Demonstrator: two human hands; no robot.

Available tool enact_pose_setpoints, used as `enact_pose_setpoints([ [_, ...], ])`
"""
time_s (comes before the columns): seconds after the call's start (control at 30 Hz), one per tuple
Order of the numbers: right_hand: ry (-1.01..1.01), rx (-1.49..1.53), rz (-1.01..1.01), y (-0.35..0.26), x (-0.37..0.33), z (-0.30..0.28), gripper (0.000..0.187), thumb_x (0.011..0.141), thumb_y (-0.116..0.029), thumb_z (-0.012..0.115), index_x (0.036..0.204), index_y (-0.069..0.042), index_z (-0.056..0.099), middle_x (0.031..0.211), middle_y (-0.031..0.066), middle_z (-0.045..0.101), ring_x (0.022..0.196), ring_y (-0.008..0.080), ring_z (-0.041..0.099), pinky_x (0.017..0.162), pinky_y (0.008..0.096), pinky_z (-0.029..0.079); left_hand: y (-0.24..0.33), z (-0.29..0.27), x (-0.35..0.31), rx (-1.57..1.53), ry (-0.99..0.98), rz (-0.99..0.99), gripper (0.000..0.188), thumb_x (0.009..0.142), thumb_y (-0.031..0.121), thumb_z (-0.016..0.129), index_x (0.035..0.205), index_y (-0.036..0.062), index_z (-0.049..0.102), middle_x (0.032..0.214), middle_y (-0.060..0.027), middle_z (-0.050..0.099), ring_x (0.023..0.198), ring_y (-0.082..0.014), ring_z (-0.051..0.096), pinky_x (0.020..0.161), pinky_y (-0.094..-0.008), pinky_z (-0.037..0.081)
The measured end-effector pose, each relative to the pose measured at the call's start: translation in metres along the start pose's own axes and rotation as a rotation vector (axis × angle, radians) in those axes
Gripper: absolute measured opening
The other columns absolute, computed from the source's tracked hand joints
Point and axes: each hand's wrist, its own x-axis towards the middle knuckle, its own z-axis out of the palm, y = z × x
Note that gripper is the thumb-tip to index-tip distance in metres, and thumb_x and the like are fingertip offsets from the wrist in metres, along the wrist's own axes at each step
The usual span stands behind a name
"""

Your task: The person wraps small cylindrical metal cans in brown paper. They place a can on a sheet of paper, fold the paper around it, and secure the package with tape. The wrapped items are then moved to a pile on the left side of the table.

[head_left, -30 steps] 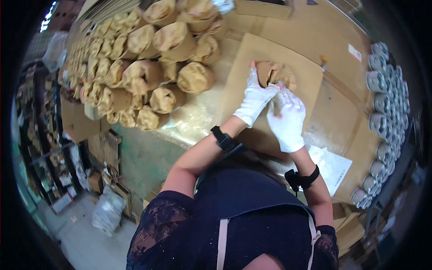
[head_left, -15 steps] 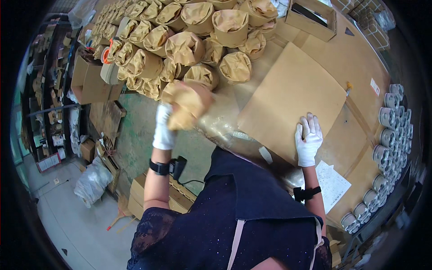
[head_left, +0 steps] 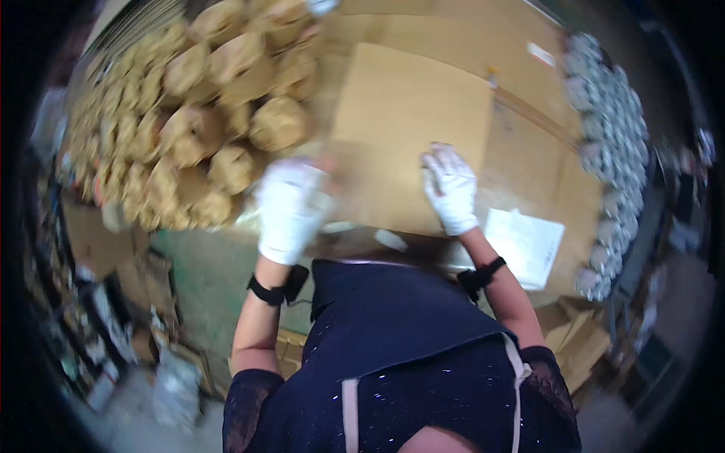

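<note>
In the head view, I see the front edge of the brown, cardboard-covered tabletop running nearer the wearer than both sets of fingers. The flat, brown cardboard sheet gives me room between the two hands and stretches away beyond the right fingers. To the left, my space ends at the crowded brown, crumpled-paper bundles, just beside and beyond the left fingers. On the far right, well apart from the right fingers, rows of silvery, round cans line the side edge.

The sheet lies beneath the white-gloved right hand, whose fingers are extended and slightly bent, pointing away from the wearer. The white-gloved left hand is by the sheet's near-left side; it is blurred, so I cannot tell whether its fingers are spread or pinching. White printed paper lies rightward and nearer than the right fingers.
</note>
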Motion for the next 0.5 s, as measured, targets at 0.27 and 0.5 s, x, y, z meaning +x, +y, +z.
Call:
enact_pose_setpoints([
  [0.27, 0.234, -0.139, 0.352, 0.176, -0.021, -0.066, 0.025, 0.09, -0.026, 0.071, 0.111, -0.012, 0.072, 0.109, 0.0168, 0.073, 0.098, 0.0371, 0.071, 0.084, 0.0488, 0.059, 0.113, 0.125, 0.01, -0.172, -0.541, 0.469, 0.08, 0.069, 0.046, 0.085, 0.143, 0.0232, 0.063, 0.16, -0.014, 0.047, 0.153, -0.0413, 0.036, 0.124, -0.067, 0.022],
  [0.5, -0.28, -0.942, 0.934, 0.384, -0.021, -0.177, 0.055, 0.089, -0.062, 0.065, 0.111, -0.013, 0.076, 0.096, 0.0182, 0.078, 0.082, 0.0399, 0.076, 0.078, 0.0507, 0.06, 0.107, 0.127, 0.011, -0.172, -0.534, 0.496, 0.075, 0.069, 0.042, 0.087, 0.139, 0.0247, 0.066, 0.16, -0.0111, 0.049, 0.15, -0.0402, 0.041, 0.122, -0.0648, 0.029],
])
